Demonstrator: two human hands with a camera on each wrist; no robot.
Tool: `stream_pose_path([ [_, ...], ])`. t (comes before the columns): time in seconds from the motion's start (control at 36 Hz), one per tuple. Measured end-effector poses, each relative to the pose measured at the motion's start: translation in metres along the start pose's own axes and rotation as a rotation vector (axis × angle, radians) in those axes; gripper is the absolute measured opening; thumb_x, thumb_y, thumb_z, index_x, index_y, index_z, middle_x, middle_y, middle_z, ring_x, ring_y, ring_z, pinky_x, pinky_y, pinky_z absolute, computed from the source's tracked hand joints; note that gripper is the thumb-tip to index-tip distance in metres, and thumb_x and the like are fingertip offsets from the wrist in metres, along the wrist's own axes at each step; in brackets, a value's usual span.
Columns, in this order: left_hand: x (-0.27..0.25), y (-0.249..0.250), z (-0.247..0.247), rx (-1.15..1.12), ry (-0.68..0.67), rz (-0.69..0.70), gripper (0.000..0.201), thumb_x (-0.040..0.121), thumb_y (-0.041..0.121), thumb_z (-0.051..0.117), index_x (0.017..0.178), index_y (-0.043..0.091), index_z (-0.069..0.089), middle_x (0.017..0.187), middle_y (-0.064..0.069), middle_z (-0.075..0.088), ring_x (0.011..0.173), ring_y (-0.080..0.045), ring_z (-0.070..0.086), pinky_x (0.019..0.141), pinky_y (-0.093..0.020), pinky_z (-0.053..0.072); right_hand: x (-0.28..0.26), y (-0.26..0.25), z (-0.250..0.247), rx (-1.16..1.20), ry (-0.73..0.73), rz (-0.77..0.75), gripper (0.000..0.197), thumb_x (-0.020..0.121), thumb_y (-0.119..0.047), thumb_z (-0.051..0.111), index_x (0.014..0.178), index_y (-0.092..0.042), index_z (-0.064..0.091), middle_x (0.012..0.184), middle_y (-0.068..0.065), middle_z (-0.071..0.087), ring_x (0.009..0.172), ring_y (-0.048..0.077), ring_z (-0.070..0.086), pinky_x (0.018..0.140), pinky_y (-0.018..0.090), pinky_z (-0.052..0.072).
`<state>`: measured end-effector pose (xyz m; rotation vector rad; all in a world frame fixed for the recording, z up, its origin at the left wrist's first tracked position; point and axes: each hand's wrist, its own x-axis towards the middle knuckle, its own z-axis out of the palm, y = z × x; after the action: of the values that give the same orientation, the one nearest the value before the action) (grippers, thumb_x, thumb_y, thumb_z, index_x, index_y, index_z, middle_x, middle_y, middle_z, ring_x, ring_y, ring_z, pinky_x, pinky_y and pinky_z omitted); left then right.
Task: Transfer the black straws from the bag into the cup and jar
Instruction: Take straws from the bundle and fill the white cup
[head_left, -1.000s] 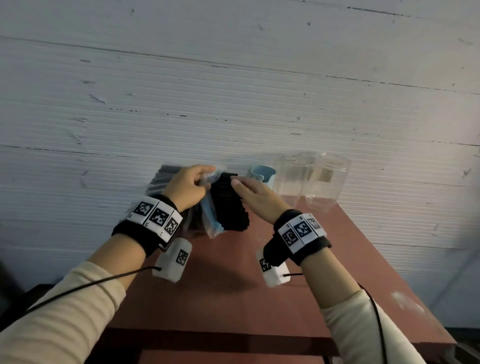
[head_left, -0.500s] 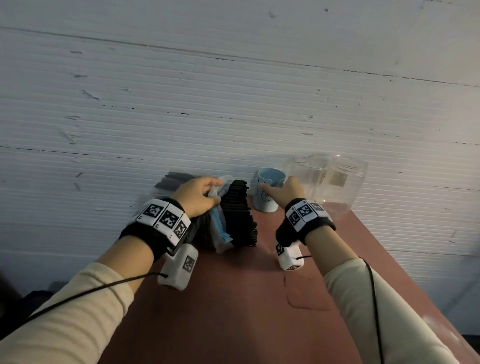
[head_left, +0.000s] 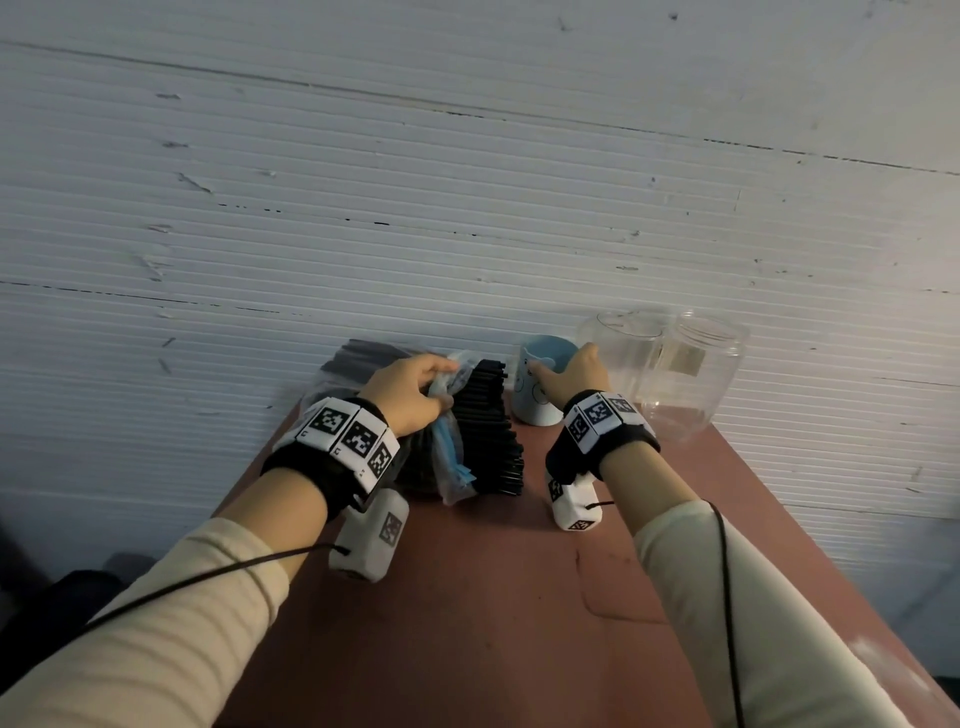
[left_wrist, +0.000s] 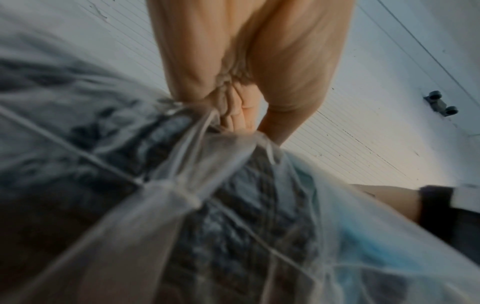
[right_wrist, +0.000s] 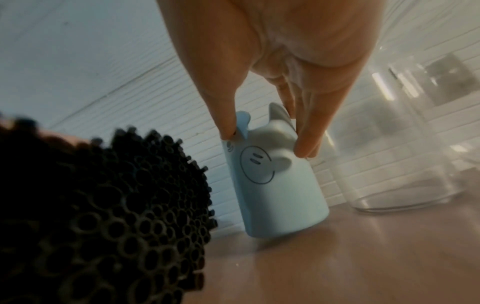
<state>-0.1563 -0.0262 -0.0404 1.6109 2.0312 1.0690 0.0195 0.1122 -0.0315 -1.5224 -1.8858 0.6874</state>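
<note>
Spilling from the mouth of a crumpled clear plastic bag (head_left: 451, 475), a thick bundle of black plastic straws (head_left: 488, 436) lies on the reddish-brown table (head_left: 467, 623), just right of the left hand (head_left: 410, 395), whose curled fingers pinch the bag's gathered film. Beyond the bundle, the right hand (head_left: 571, 376) grips the rim of a pale blue ceramic cup with a cartoon face (head_left: 537, 400), thumb on one side, fingers on the other. Just right of that hand stand two clear, wide-mouthed jars (head_left: 685, 374), with no straws visible inside. By appearances, nothing has been transferred yet; the whole bundle remains to be moved.
</note>
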Motion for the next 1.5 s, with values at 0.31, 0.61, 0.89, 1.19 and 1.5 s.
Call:
stream_pose_path([
  [0.31, -0.022, 0.008, -0.002, 0.051, -0.005, 0.023, 0.049, 0.09, 0.01, 0.065, 0.136, 0.022, 0.053, 0.142, -0.003, 0.054, 0.133, -0.016, 0.049, 0.11, -0.03, 0.039, -0.062, 0.027, -0.06, 0.083, -0.007, -0.12, 0.064, 0.083, -0.041, 0.07, 0.129, -0.006, 0.042, 0.121, 0.01, 0.059, 0.099, 0.023, 0.057, 0.076, 0.031, 0.046],
  [0.61, -0.058, 0.023, -0.007, 0.206, 0.08, 0.073, 0.049, 0.092, 0.001, 0.05, 0.137, 0.019, 0.054, 0.134, -0.01, 0.059, 0.121, -0.025, 0.058, 0.099, -0.03, 0.044, -0.099, 0.061, -0.099, 0.078, -0.062, -0.039, 0.066, 0.082, -0.035, 0.073, 0.131, -0.006, 0.04, 0.123, 0.01, 0.058, 0.106, 0.023, 0.059, 0.076, 0.028, 0.047],
  [0.89, -0.067, 0.038, -0.02, 0.089, 0.044, 0.069, 0.043, 0.09, -0.002, 0.054, 0.128, 0.018, 0.062, 0.136, -0.008, 0.059, 0.129, -0.017, 0.053, 0.095, -0.019, 0.036, -0.111, 0.066, -0.104, -0.034, -0.103, -0.005, 0.066, 0.086, -0.036, 0.069, 0.133, -0.001, 0.039, 0.13, 0.014, 0.054, 0.1, 0.021, 0.054, 0.058, 0.016, 0.038],
  [1.19, -0.064, 0.03, -0.014, -0.127, 0.114, 0.064, 0.043, 0.088, -0.003, 0.063, 0.125, 0.018, 0.064, 0.126, -0.001, 0.064, 0.12, -0.015, 0.058, 0.105, -0.032, 0.045, -0.147, 0.004, -0.066, 0.094, -0.13, -0.462, 0.034, 0.09, -0.036, 0.062, 0.121, -0.023, 0.061, 0.122, 0.003, 0.059, 0.107, 0.015, 0.059, 0.096, 0.035, 0.049],
  [1.5, -0.068, 0.032, -0.008, -0.146, 0.158, 0.014, 0.042, 0.089, 0.008, 0.067, 0.129, 0.02, 0.062, 0.125, -0.005, 0.066, 0.117, -0.015, 0.06, 0.1, -0.025, 0.043, -0.147, -0.013, -0.032, 0.016, -0.224, -0.494, 0.014, 0.083, -0.022, 0.072, 0.097, -0.02, 0.073, 0.09, -0.004, 0.064, 0.084, 0.01, 0.056, 0.079, 0.021, 0.042],
])
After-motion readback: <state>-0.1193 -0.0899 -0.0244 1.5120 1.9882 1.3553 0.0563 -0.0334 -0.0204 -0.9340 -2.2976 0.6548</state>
